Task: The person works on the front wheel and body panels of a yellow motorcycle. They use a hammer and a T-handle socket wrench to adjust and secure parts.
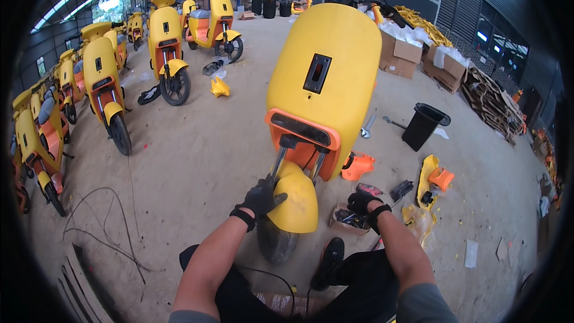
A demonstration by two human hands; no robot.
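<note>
Right in front of me stands a yellow scooter with orange trim. Its yellow front fender sits over the dark front wheel, below the fork tubes. My left hand, in a black glove, grips the fender's left side, thumb lying on the yellow surface. Gloved in black too, my right hand is over the rim of a small cardboard box of small dark parts. Its fingers are curled together, and whatever they hold is hidden. A red and black power tool lies just beyond that hand.
Rows of yellow scooters stand at left. Rightward lie a wrench, a black bin, orange and yellow panels and a plastic bag. Loose cable curls on the floor at left. Cardboard boxes stand far right.
</note>
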